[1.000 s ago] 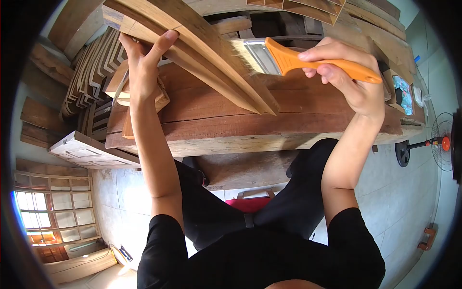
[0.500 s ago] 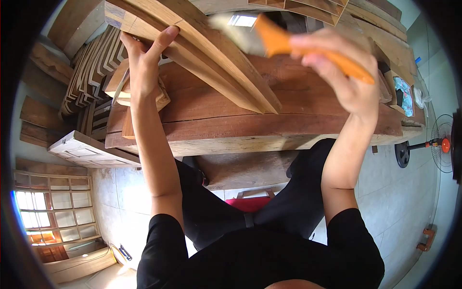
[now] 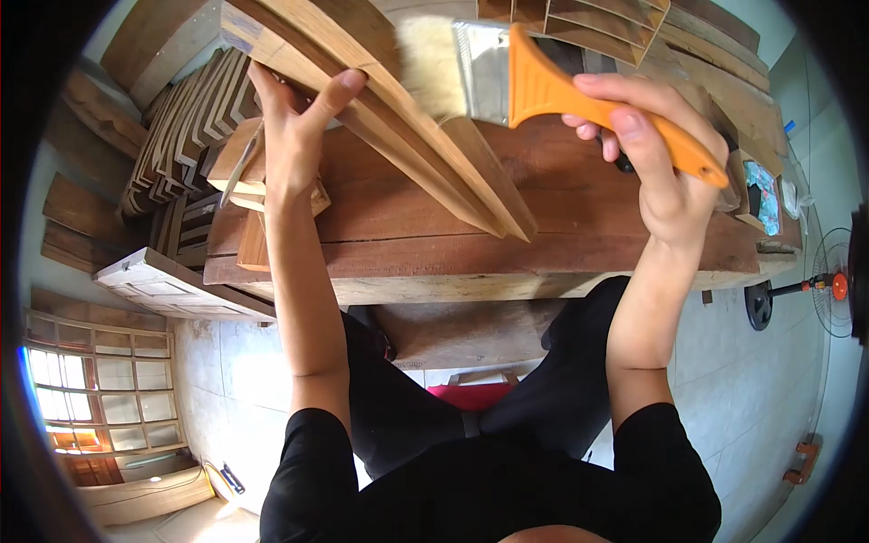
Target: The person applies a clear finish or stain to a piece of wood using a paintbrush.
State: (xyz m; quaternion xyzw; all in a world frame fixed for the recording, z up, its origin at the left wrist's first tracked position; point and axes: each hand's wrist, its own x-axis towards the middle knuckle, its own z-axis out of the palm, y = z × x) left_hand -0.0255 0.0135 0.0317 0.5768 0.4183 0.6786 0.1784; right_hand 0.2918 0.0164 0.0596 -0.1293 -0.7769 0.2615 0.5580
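Observation:
My left hand is closed around the upper part of a long grooved piece of wood, thumb on its near face. The piece slants down to the right, its lower end at the wooden bench. Behind it, another light wooden piece shows in part. A wide paintbrush with an orange handle is in my right hand, fingers wrapped around the handle. Its pale bristles point left and overlap the edge of the grooved piece in this view.
Angled wooden parts stand stacked at the left, beside small wood blocks on the bench. A divided wooden rack sits at the back. An open box lies right, with a standing fan beyond the bench.
The brush, blurred before, now shows more clearly, slightly lower and to the right, turned so its bristles point left. The grooved piece and my left hand have shifted a little right in view.

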